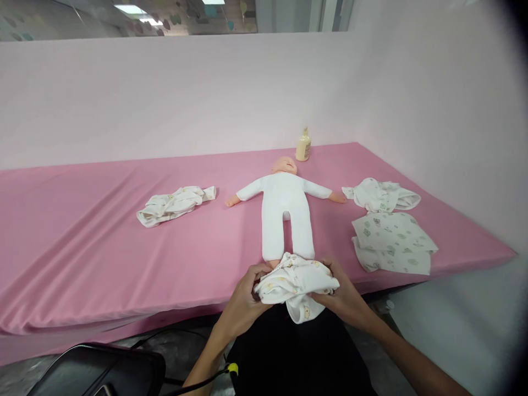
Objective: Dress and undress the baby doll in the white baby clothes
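A bunched white baby garment [295, 280] with small yellowish prints is held between my two hands at the table's front edge. My left hand [249, 297] grips its left side, and my right hand [340, 297] grips its right side, fingers curled into the cloth. One fold hangs down in the middle. Just beyond it lies a baby doll [286, 209] on its back, with a white cloth body and its arms spread out. The doll's feet are mostly hidden behind the garment and my left hand.
The pink-covered table [103, 247] meets walls behind and at right. A crumpled white garment [175, 204] lies left of the doll. On the right are another garment [381, 193] and a folded printed cloth [394, 242]. A pump bottle [303, 146] stands behind the doll's head. A black chair [99, 368] is lower left.
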### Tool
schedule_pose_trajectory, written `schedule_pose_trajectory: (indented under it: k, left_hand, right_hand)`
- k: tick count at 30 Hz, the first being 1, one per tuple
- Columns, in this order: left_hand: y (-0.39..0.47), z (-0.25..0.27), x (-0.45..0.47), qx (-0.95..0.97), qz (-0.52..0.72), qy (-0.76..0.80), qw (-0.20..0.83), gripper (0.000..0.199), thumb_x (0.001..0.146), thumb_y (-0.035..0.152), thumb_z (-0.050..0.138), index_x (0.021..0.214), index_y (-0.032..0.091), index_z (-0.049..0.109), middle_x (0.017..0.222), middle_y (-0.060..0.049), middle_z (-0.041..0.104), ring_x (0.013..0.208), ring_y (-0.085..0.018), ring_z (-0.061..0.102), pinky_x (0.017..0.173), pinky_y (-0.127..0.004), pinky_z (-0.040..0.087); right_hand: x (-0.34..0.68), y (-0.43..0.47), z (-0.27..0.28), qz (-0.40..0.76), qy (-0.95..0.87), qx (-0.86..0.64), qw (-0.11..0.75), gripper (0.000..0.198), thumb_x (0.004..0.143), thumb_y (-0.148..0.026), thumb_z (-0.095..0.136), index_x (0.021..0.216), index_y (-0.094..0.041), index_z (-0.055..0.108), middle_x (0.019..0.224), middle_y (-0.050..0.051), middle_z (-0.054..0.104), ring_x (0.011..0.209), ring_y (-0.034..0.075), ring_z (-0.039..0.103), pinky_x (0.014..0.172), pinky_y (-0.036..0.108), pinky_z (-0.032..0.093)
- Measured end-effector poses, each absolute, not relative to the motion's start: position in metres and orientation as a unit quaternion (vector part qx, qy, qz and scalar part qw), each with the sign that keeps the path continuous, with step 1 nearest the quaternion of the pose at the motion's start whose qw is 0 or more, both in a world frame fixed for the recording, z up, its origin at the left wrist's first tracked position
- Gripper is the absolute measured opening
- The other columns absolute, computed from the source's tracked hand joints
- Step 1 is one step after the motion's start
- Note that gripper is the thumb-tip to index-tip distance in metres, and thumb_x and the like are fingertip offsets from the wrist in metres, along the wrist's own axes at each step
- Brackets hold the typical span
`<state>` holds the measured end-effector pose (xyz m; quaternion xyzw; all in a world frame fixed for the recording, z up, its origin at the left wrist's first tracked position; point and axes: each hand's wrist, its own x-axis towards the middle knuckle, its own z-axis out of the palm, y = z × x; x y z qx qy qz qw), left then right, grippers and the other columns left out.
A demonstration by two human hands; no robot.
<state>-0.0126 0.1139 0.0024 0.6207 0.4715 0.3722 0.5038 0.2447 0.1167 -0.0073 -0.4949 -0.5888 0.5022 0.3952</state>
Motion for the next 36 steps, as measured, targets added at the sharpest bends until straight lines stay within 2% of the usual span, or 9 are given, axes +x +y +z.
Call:
schedule_pose_trajectory:
  k: [6, 9, 14, 19, 22, 25, 28, 30, 36]
  left_hand:
    - [0.117, 0.004, -0.02, 0.666, 0.357, 0.439, 0.486, 0.036, 0.086, 0.038, 0.073, 0.114, 0.02, 0.057, 0.106, -0.004, 0.06, 0.087, -0.014, 0.058, 0.074, -0.024, 0.048]
    - [0.12, 0.0, -0.023, 0.705, 0.364, 0.406, 0.454, 0.028, 0.089, 0.036, 0.07, 0.111, 0.021, 0.06, 0.104, -0.005, 0.058, 0.088, -0.015, 0.056, 0.074, -0.024, 0.046]
    - [0.121, -0.004, -0.025, 0.731, 0.373, 0.372, 0.435, 0.019, 0.092, 0.035, 0.066, 0.106, 0.022, 0.061, 0.103, -0.006, 0.055, 0.093, -0.017, 0.056, 0.075, -0.025, 0.047]
    - [0.116, -0.009, -0.022, 0.759, 0.368, 0.37, 0.39, 0.01, 0.095, 0.028, 0.061, 0.103, 0.023, 0.058, 0.104, -0.005, 0.051, 0.095, -0.016, 0.055, 0.079, -0.027, 0.049]
    - [0.11, -0.015, -0.018, 0.786, 0.395, 0.358, 0.314, 0.007, 0.095, 0.02, 0.058, 0.101, 0.023, 0.057, 0.101, -0.004, 0.049, 0.093, -0.015, 0.054, 0.078, -0.026, 0.048]
    - [0.106, -0.021, -0.012, 0.807, 0.433, 0.336, 0.219, 0.018, 0.092, 0.012, 0.058, 0.105, 0.024, 0.056, 0.099, -0.003, 0.049, 0.09, -0.014, 0.052, 0.074, -0.024, 0.047]
    - [0.103, -0.027, -0.005, 0.81, 0.468, 0.337, 0.11, 0.032, 0.086, 0.007, 0.062, 0.111, 0.026, 0.055, 0.099, -0.003, 0.052, 0.087, -0.014, 0.054, 0.073, -0.026, 0.048]
    - [0.1, -0.033, 0.0, 0.795, 0.491, 0.353, 0.054, 0.034, 0.084, 0.007, 0.065, 0.111, 0.025, 0.055, 0.095, -0.003, 0.054, 0.084, -0.016, 0.055, 0.072, -0.027, 0.048]
    - [0.092, -0.048, 0.014, 0.748, 0.529, 0.4, -0.013, 0.032, 0.08, 0.009, 0.069, 0.103, 0.023, 0.053, 0.081, -0.003, 0.057, 0.073, -0.017, 0.053, 0.063, -0.027, 0.043]
  right_hand:
    - [0.248, 0.113, -0.009, 0.497, -0.62, -0.469, 0.385, 0.051, 0.083, -0.033, 0.075, 0.127, -0.023, 0.053, 0.113, 0.007, 0.067, 0.101, 0.025, 0.065, 0.082, 0.038, 0.057]
    - [0.25, 0.112, -0.012, 0.467, -0.65, -0.451, 0.395, 0.048, 0.086, -0.035, 0.073, 0.127, -0.023, 0.053, 0.115, 0.008, 0.065, 0.1, 0.024, 0.064, 0.081, 0.036, 0.056]
    - [0.25, 0.113, -0.018, 0.335, -0.733, -0.398, 0.439, 0.021, 0.093, -0.03, 0.062, 0.112, -0.024, 0.055, 0.107, 0.008, 0.061, 0.095, 0.022, 0.061, 0.079, 0.035, 0.053]
    - [0.249, 0.112, -0.025, 0.245, -0.769, -0.38, 0.451, 0.003, 0.094, -0.025, 0.055, 0.097, -0.024, 0.055, 0.098, 0.008, 0.058, 0.092, 0.023, 0.057, 0.075, 0.037, 0.051]
    - [0.249, 0.112, -0.032, 0.214, -0.773, -0.388, 0.453, 0.005, 0.092, -0.026, 0.058, 0.089, -0.024, 0.055, 0.092, 0.007, 0.056, 0.088, 0.023, 0.055, 0.07, 0.036, 0.049]
    - [0.248, 0.11, -0.04, 0.176, -0.768, -0.389, 0.477, 0.007, 0.09, -0.022, 0.058, 0.085, -0.024, 0.054, 0.091, 0.006, 0.055, 0.083, 0.022, 0.054, 0.065, 0.035, 0.048]
    - [0.244, 0.106, -0.045, 0.112, -0.756, -0.403, 0.503, 0.01, 0.087, -0.017, 0.059, 0.09, -0.025, 0.055, 0.091, 0.007, 0.058, 0.082, 0.022, 0.057, 0.066, 0.037, 0.05]
    - [0.239, 0.102, -0.046, 0.065, -0.744, -0.415, 0.52, 0.017, 0.085, -0.015, 0.06, 0.096, -0.026, 0.054, 0.091, 0.007, 0.061, 0.083, 0.023, 0.06, 0.068, 0.039, 0.052]
    - [0.218, 0.089, -0.048, 0.051, -0.682, -0.456, 0.57, 0.023, 0.084, -0.014, 0.062, 0.1, -0.027, 0.052, 0.086, 0.006, 0.061, 0.077, 0.023, 0.062, 0.063, 0.036, 0.052]
